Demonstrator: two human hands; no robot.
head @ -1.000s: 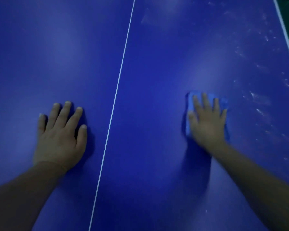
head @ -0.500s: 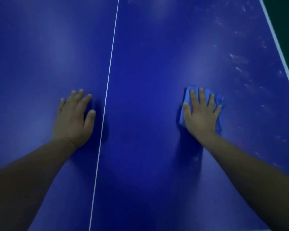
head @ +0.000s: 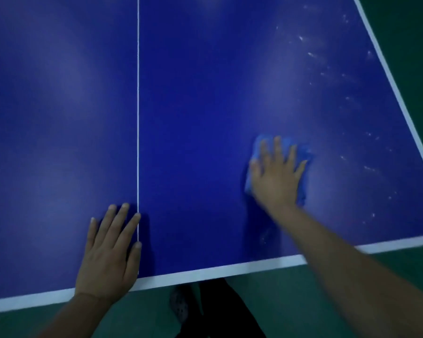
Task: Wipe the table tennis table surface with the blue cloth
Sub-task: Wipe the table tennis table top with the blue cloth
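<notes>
Right hand pressed flat on blue cloth, right of centre. Left hand flat on desk, lower left. White specks remain upper right; wiping likely unfinished.

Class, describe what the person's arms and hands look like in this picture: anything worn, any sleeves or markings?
Both forearms are bare: no sleeves show. The left hand and right hand wear no gloves; no rings, watch or markings are visible, though the dim, blurred picture could hide small details.

No legible text, label or number anywhere in view.
</notes>
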